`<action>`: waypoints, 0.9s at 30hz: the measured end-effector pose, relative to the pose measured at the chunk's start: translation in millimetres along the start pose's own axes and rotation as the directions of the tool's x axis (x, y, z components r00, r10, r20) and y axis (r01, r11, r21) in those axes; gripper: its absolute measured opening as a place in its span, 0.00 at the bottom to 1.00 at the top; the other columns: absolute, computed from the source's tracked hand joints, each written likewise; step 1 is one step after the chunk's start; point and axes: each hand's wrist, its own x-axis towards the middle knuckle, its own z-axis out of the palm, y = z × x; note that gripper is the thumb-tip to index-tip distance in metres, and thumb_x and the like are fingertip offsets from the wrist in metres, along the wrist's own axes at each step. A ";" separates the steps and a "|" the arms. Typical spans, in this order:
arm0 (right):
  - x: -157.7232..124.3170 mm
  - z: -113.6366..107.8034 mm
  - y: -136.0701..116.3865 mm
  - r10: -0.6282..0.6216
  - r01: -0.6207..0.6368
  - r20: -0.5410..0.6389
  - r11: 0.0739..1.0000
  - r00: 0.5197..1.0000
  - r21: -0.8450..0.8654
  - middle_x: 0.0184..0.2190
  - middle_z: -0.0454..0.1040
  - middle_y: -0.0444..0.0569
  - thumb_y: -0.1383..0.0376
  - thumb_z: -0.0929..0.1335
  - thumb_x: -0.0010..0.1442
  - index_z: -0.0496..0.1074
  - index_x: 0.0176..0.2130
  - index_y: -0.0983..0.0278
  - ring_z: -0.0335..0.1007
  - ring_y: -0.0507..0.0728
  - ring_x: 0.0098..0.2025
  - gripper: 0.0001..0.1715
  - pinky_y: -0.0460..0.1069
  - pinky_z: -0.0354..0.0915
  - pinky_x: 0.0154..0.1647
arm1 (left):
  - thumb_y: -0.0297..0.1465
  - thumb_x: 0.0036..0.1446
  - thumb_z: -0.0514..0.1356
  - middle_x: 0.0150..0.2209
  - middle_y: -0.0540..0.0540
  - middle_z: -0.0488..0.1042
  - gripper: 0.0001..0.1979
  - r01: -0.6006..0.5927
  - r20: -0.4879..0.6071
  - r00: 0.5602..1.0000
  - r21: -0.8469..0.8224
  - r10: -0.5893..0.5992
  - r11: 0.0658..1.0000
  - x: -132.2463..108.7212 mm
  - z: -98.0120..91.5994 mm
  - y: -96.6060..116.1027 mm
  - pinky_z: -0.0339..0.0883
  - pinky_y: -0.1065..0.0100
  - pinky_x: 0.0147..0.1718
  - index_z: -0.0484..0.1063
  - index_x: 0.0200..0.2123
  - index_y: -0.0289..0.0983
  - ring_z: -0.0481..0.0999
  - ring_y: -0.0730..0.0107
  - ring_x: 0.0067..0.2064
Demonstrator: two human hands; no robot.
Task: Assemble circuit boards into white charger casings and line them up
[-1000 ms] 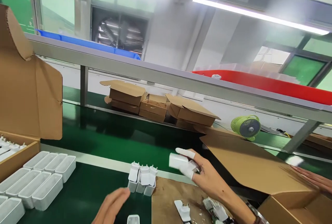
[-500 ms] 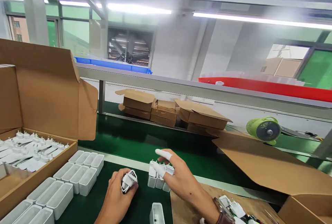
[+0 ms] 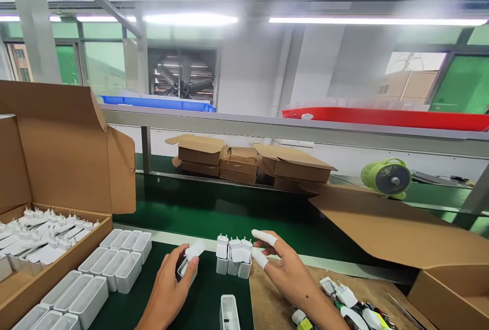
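My left hand [image 3: 166, 281] is wrapped around a small white plastic box [image 3: 188, 273], with a white piece [image 3: 195, 249] sticking up from its top. To the right, several white plug adapters [image 3: 235, 252] stand upright with their pins up in a cluster of similar boxes. Beside that cluster is my right hand [image 3: 284, 269], thumb and index finger apart in white finger covers, with nothing between them. A single open white box [image 3: 229, 313] lies on the green surface below the cluster. Rows of open white boxes [image 3: 91, 297] line the left side.
At left stands a large cardboard box [image 3: 76, 154] filled with white adapters [image 3: 42, 228]. Loose adapters and small parts [image 3: 347, 297] lie on a brown board at right, near another open cardboard box [image 3: 451, 286]. A green fan [image 3: 387, 177] and smaller cartons [image 3: 239, 167] sit behind.
My right hand has moved right, away from the adapter cluster, which now shows fully. In my left hand the box has turned, and a white piece now rises from its top. The view tilted slightly.
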 end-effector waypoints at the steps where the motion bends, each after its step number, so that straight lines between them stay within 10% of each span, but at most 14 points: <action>1: 0.8 -1.2 -1.0 0.000 0.000 0.010 1.000 1.000 0.027 0.48 0.80 0.52 0.54 0.70 0.65 0.79 0.56 0.58 0.78 0.61 0.44 0.23 0.57 0.80 0.47 | 0.59 0.67 0.51 0.57 0.35 0.80 0.37 0.008 -0.004 1.000 -0.004 -0.008 1.000 -0.7 -0.9 1.4 0.78 0.51 0.53 0.73 0.63 0.38 0.81 0.44 0.58; 6: 3.3 -13.5 -8.1 -0.026 0.016 0.099 0.994 0.995 0.104 0.53 0.77 0.54 0.55 0.68 0.67 0.77 0.59 0.57 0.76 0.62 0.47 0.24 0.54 0.78 0.39 | 0.58 0.69 0.50 0.59 0.37 0.81 0.37 0.001 -0.050 0.999 -0.079 -0.005 0.997 -2.7 3.3 -1.9 0.79 0.57 0.53 0.71 0.65 0.37 0.82 0.48 0.60; 11: 4.0 -39.9 -9.9 -0.159 0.150 0.167 0.987 0.973 0.063 0.56 0.76 0.54 0.61 0.65 0.67 0.75 0.61 0.60 0.75 0.63 0.53 0.26 0.58 0.75 0.54 | 0.63 0.63 0.56 0.63 0.33 0.77 0.44 -0.027 -0.049 0.999 -0.163 0.019 0.986 -2.1 22.1 -16.0 0.80 0.64 0.34 0.67 0.67 0.36 0.83 0.48 0.57; 18: -0.9 -69.1 -8.8 -0.206 0.218 0.158 0.974 0.966 -0.064 0.56 0.76 0.51 0.72 0.64 0.60 0.73 0.61 0.60 0.76 0.61 0.53 0.31 0.55 0.73 0.53 | 0.63 0.62 0.60 0.62 0.35 0.78 0.39 -0.106 -0.115 0.989 -0.115 0.093 0.988 7.1 17.4 -23.2 0.82 0.63 0.41 0.76 0.61 0.39 0.82 0.46 0.57; 27: -10.6 -89.2 -28.4 -0.221 0.238 0.154 0.966 0.963 -0.102 0.52 0.77 0.51 0.72 0.65 0.63 0.75 0.57 0.59 0.76 0.61 0.48 0.25 0.54 0.72 0.50 | 0.51 0.71 0.54 0.47 0.40 0.80 0.25 -0.455 0.073 0.890 0.194 0.449 0.869 26.5 -9.1 -10.0 0.79 0.61 0.32 0.85 0.38 0.42 0.78 0.67 0.26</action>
